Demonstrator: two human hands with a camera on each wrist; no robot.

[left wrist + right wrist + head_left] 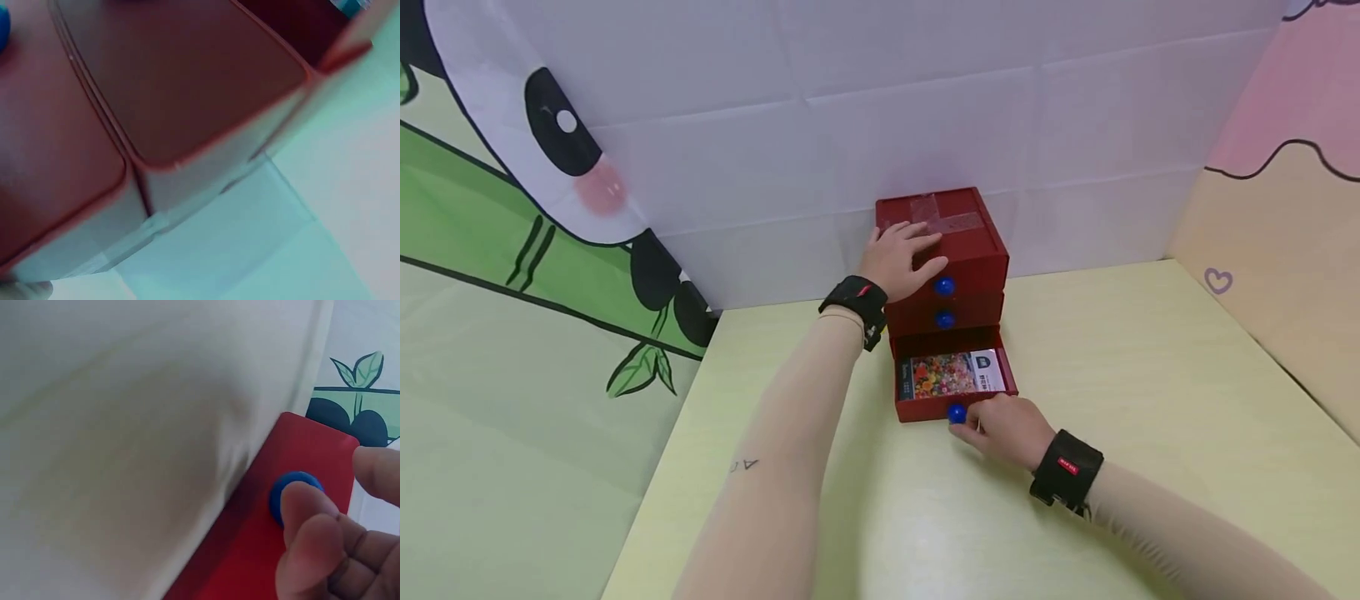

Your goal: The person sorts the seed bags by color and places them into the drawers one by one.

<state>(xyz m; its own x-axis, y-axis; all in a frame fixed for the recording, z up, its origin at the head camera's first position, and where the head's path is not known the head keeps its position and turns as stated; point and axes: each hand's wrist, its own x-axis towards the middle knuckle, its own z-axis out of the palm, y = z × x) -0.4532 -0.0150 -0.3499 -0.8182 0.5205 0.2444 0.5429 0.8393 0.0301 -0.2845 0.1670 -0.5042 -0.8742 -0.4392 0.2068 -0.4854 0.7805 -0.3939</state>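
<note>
A small red chest of drawers (951, 258) stands against the back wall, with clear tape on top. My left hand (898, 260) rests on its top left edge, fingers spread. In the left wrist view, the drawer fronts (187, 75) are close and a fingertip shows at the lower left corner. The bottom drawer (917, 408) is pulled out, and a card with a flower picture (951, 375) lies inside. My right hand (1011, 427) holds the drawer's blue knob (957, 414) with curled fingers. Those fingers partly cover the knob (294, 487) in the right wrist view.
The two upper drawers, with blue knobs (944, 286), are closed. A pale yellow table (1120, 367) carries the chest. Behind it hangs a white printed cloth (925, 100), with a green cartoon panel (550, 400) at left and a peach panel (1285, 275) at right.
</note>
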